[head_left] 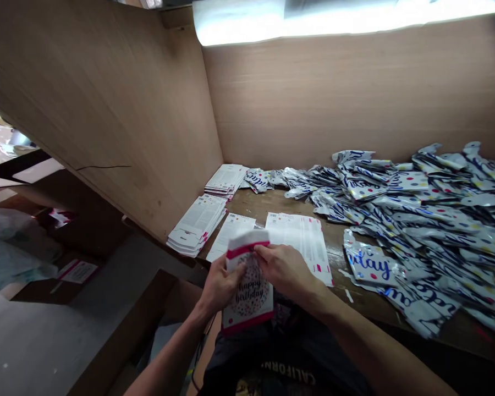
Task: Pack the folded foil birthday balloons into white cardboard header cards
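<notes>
Between my two hands, in front of my body, is a white packet with pink bands and the words "happy birthday" [249,294]. My left hand [219,286] grips its left side, thumb across the front. At the packet's upper right, the fingers of my right hand [282,269] pinch the edge near the top pink band. The packet's top end is blurred. Just beyond it on the table lie a fanned stack of printed white sleeves [295,225] and a smaller group of them [235,228].
Folded foil balloons with dots and lettering [429,220] are heaped over the right side of the wooden table [256,204]. Two stacks of white sleeves [198,220] stand along the left panel [148,121]. A cardboard box [124,330] is below left. A lamp [334,19] hangs above.
</notes>
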The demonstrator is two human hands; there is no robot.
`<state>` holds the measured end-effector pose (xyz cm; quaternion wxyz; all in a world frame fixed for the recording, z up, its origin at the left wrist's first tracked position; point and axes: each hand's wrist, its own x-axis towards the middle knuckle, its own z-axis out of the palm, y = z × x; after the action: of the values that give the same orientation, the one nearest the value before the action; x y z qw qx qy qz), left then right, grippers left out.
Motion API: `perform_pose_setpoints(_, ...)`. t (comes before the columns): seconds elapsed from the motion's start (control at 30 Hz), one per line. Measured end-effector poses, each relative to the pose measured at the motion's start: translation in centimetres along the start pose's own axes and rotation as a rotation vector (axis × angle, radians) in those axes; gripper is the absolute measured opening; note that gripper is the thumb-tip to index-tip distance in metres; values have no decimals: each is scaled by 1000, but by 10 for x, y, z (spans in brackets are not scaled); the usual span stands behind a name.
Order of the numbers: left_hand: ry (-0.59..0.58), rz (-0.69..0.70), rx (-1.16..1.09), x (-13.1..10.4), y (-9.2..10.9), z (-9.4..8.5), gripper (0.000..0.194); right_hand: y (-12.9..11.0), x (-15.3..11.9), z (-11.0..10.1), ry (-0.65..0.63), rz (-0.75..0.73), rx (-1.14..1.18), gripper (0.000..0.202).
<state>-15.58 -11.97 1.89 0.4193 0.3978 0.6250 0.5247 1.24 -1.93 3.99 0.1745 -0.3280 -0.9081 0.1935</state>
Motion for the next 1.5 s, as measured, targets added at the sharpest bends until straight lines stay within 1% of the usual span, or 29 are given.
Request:
perform_pose_setpoints(0.07, -36, 4, 22, -1, -4, 2, 29, 2, -1, 2, -26, 33, -32, 16)
perform_pose_setpoints(0.1, -44, -10, -2, -2, -6, 3, 29, 5, -1, 2, -39, 41, -11, 15)
perform_pose_setpoints(0.2, -27, -80, -143, -2, -7, 5, 41, 16, -6, -4, -64, 50, 149, 25)
perform_pose_setpoints(0.3, -42, -105, -225, -4, -4, 5, 48, 23, -10, -13, -3, 64, 239, 29)
perform_pose_setpoints(0.37, -58, -117, -239, -6, -1, 6, 49, 22, -12, -17, 49, 59, 231, 29)
perform_pose_setpoints(0.47, -84, -132, -210, -11, 0, 7, 47, 17, -15, -20, 64, 58, 176, 30)
perform_pose_setpoints(0.57, -157, -143, -169, -16, -5, 11, 43, 14, -18, -16, 22, 108, 90, 31)
perform_pose_setpoints(0.7, -254, -34, -2, -18, -17, 23, 29, 20, -24, -6, -82, 214, 56, 20)
perform_pose_setpoints(0.73, -269, -21, 17, -17, -19, 26, 28, 24, -27, -7, -99, 228, 69, 18)
perform_pose_setpoints(0.8, -267, -55, -19, -15, -23, 29, 34, 35, -39, -15, -118, 227, 151, 15)
perform_pose_setpoints(0.87, -190, -106, -123, -11, -24, 28, 46, 47, -54, -31, -133, 204, 366, 16)
perform_pose_setpoints(0.93, -108, -158, -276, -8, -23, 26, 55, 58, -68, -44, -105, 197, 687, 26)
perform_pose_setpoints(0.97, -92, -200, -379, -8, -22, 25, 57, 62, -73, -48, -53, 199, 843, 27)
perform_pose_setpoints(1.03, -131, -341, -622, -9, -20, 28, 51, 65, -76, -45, 103, 239, 1039, 22)
perform_pose_setpoints(1.1, -184, -461, -794, -15, -18, 35, 37, 63, -72, -31, 221, 290, 1060, 24)
perform_pose_setpoints(1.13, -192, -492, -864, -19, -17, 39, 30, 60, -68, -23, 243, 305, 1028, 26)
perform_pose_setpoints(1.2, -179, -515, -1010, -28, -15, 49, 21, 52, -58, -6, 244, 285, 942, 28)
perform_pose_setpoints(1.3, -147, -593, -1248, -39, -13, 60, 20, 41, -48, 7, 231, 195, 881, 34)
perform_pose_setpoints(1.37, -124, -642, -1337, -43, -11, 64, 18, 37, -46, 6, 237, 157, 899, 38)
perform_pose_setpoints(1.43, -105, -650, -1385, -48, -9, 67, 16, 37, -49, -5, 222, 112, 906, 41)
perform_pose_setpoints(1.5, -135, -630, -1363, -55, -9, 68, 12, 41, -57, -21, 132, 47, 904, 43)
